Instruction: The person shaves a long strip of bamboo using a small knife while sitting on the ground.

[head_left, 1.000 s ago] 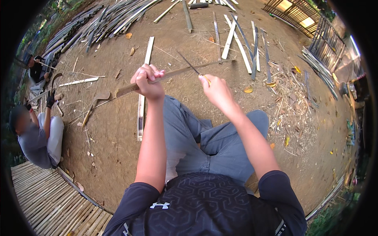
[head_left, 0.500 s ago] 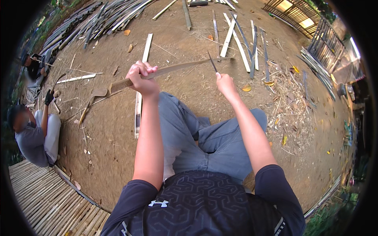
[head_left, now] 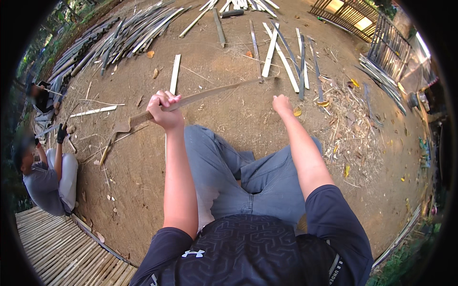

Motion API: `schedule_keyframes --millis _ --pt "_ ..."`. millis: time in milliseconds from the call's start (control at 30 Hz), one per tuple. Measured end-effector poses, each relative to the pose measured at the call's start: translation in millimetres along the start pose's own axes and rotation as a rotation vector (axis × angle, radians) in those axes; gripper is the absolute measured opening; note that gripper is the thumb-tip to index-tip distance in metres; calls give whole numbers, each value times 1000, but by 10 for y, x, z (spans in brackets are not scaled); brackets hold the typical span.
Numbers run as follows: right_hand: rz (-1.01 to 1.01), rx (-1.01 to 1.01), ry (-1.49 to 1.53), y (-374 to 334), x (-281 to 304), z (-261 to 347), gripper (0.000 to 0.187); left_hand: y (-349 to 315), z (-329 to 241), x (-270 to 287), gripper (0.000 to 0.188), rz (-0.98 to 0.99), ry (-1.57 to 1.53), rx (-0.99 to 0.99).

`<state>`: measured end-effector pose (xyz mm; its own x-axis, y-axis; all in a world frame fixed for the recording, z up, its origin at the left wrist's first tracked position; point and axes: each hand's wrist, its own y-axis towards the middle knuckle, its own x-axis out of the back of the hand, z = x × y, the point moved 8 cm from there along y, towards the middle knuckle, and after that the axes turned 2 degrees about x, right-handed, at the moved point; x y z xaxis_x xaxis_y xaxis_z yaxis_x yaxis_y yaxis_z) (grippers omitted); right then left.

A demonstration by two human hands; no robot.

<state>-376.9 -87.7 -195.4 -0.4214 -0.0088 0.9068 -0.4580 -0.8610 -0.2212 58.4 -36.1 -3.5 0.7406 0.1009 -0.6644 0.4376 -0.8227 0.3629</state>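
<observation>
- Your left hand (head_left: 164, 110) is clamped in a fist around a long thin tan bamboo strip (head_left: 210, 94), gripping it toward its left end.
- The strip runs level across your front, above your knees in grey trousers (head_left: 238, 167). Its left end (head_left: 123, 126) widens to a flat paddle-like tip; its right end tapers out near the pale slats.
- Your right hand (head_left: 282, 105) is up near the strip's right part. It looks curled, but you can't tell from here whether it grips anything or touches the strip.
- Hands are well apart, one strip between them.
- No containers in view.
- Bare brown dirt ground (head_left: 224, 57) carries everything else: one pale split bamboo slat (head_left: 175, 74) just beyond your left hand, a spread of roughly six pale slats (head_left: 281, 47) at the far middle, a grey bamboo pile (head_left: 119, 38) at the far left.
- Dry shavings and litter (head_left: 353, 124) lie right of your right hand.
- One other person in a grey shirt (head_left: 40, 183) sits at the left edge, one dark glove (head_left: 62, 133) raised.
- Slatted bamboo platform (head_left: 52, 248) at the near left corner.
</observation>
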Motion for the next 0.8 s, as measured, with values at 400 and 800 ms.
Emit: schedule_keyframes --millis 400,800 --pt "-24 162 405 -218 -40 -548 44 183 -456 -826 35 -224 90 -38" --pt "89 411 859 -1766 802 458 43 -36 -949 -1408 34 368 91 -30"
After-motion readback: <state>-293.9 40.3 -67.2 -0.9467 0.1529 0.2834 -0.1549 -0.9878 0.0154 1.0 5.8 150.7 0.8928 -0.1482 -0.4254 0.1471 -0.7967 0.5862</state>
